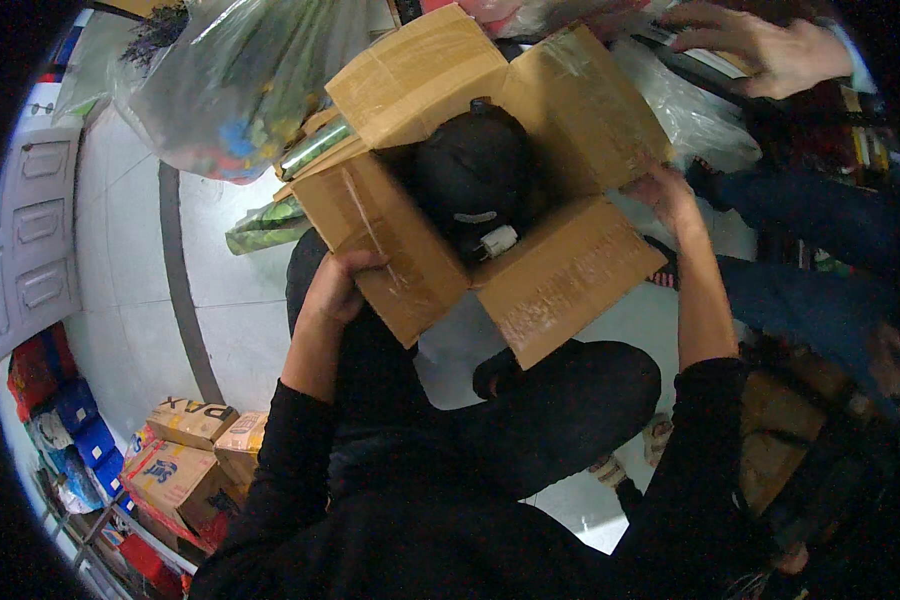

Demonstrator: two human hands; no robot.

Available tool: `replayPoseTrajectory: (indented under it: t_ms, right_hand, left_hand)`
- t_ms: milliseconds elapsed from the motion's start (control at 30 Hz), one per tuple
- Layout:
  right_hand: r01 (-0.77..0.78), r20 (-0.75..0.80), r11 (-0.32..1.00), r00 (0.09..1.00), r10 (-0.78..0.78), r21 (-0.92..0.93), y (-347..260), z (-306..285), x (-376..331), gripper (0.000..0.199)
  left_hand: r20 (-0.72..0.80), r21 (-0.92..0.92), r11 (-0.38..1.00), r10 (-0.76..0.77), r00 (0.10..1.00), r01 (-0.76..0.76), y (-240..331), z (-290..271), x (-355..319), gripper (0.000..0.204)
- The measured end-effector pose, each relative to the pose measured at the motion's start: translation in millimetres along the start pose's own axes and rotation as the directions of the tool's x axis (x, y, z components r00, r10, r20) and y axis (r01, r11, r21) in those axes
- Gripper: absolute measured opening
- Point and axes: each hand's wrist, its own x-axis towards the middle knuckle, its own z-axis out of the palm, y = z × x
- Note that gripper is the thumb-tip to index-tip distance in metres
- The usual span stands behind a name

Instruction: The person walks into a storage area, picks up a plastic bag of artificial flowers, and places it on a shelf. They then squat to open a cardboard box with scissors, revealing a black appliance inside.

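An open cardboard box (560, 290) is held in front of me, its flaps spread outward and streaked with clear tape. Inside lies a rounded black item (473, 165), perhaps a fabric cap or bag; its exact kind is unclear. Beside it, near the front inner edge, rests a small white plug adapter (498, 241). My left hand (338, 285) is closed on the left flap, thumb on top and the other fingers hidden beneath. At the right corner, my right hand (665, 198) grips the box by the right flap, its fingers partly behind the cardboard.
Another person's hand (760, 50) reaches in at the upper right, above that person's jeans-clad legs (810, 225). Clear plastic bags (240, 90) and green rolls (268, 226) lie beyond the box at left. Several cartons (182, 478) stand at lower left, near a white door (40, 230).
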Motion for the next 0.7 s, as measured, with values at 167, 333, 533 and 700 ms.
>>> replayPoseTrajectory:
  t_ms: [167,333,533,700]
  right_hand:
    - [0.103,0.186,0.838,0.983,-0.002,-0.536,-7,52,-22,0.061]
    - [0.074,0.108,0.867,0.994,-0.023,-0.493,27,36,-18,0.067]
    - [0.084,-0.075,0.844,0.987,-0.145,-0.531,8,44,-61,0.062]
    - [-0.084,-0.131,0.921,0.991,0.036,-0.379,-15,48,-102,0.06]
  left_hand:
    - [0.04,0.027,0.999,0.03,0.999,-0.031,5,-3,3,0.055]
    - [0.103,0.117,0.992,0.044,0.994,-0.056,14,-11,17,0.054]
    - [0.159,0.024,0.999,-0.047,0.986,0.044,47,-11,10,0.041]
    - [0.047,0.036,0.997,-0.075,0.996,0.073,86,10,-27,0.033]
